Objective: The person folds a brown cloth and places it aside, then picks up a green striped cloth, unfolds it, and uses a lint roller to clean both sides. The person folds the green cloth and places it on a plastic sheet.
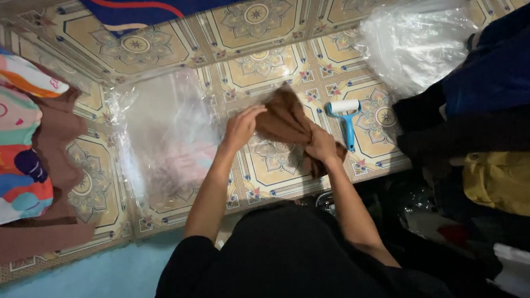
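Fingers gripping brown cloth, lint roller beside

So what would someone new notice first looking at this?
Probably the two hands at the centre, left hand and right hand, both gripping a bunched brown cloth over the patterned floor. Next, the clear plastic bag lying flat just left of them, and the blue lint roller just right. A colourful garment brightens the far left edge.
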